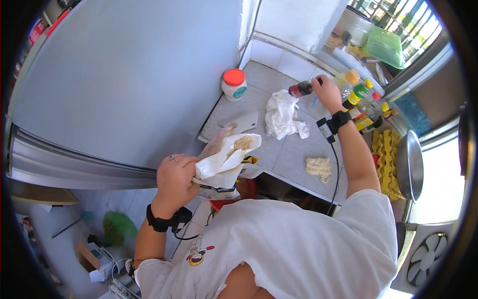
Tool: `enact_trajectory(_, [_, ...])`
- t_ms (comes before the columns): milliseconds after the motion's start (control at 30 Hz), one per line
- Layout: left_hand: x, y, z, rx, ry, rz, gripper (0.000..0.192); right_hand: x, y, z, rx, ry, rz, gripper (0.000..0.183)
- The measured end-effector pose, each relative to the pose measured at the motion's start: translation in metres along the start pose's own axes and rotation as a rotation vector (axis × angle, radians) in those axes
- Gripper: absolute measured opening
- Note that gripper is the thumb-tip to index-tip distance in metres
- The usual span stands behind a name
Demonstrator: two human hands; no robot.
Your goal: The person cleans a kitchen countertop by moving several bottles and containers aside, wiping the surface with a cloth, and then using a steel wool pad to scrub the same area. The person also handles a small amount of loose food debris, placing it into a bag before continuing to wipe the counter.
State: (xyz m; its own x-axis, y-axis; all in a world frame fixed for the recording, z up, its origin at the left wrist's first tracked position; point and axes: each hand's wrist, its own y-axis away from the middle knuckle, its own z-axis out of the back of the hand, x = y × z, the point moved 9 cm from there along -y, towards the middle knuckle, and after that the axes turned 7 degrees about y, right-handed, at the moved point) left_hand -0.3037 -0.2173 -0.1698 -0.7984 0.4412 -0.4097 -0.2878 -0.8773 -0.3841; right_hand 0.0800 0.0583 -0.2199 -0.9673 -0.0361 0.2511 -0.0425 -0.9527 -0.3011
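Observation:
My left hand (177,183) grips a bunch of packets and plastic bags (216,192) just off the counter's near left corner. A white sheet with a brown stain or crumbs (242,144) tops the bunch; its material is unclear. Over the back of the counter, my right hand (328,91) holds a dark bottle with a red label (301,89) by its neck end, tilted nearly on its side. Below the bottle lies a crumpled white cloth or bag (282,116). A white jar with a red lid (235,91) stands left of it, and a flat white piece (244,122) lies closer to me.
Several sauce bottles (358,93) line the right wall. Yellow egg trays (386,160) and a steel bowl (410,166) stand nearer me. A pale fibrous scrubber (318,168) lies by the grey-tiled counter's (291,157) front edge. A large refrigerator (130,74) borders the left. Cables hang from both wrists.

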Motion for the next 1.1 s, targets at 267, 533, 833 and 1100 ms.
enact_trajectory(267, [0.005,0.011,0.009,-0.04,0.036,-0.007,0.022,-0.035,0.039,0.085,0.42,-0.193,-0.003,0.043])
enact_trajectory(533, [0.003,0.008,0.002,0.015,-0.004,-0.038,0.022,-0.146,0.055,0.077,0.355,0.207,-0.162,0.049])
enact_trajectory(833, [0.002,0.014,0.002,0.039,-0.055,0.042,0.025,-0.209,0.043,0.011,0.269,0.175,-0.278,0.056])
enact_trajectory(1100, [0.004,0.023,0.009,0.007,-0.092,0.082,0.026,-0.214,0.054,0.018,0.122,0.278,-0.288,0.062])
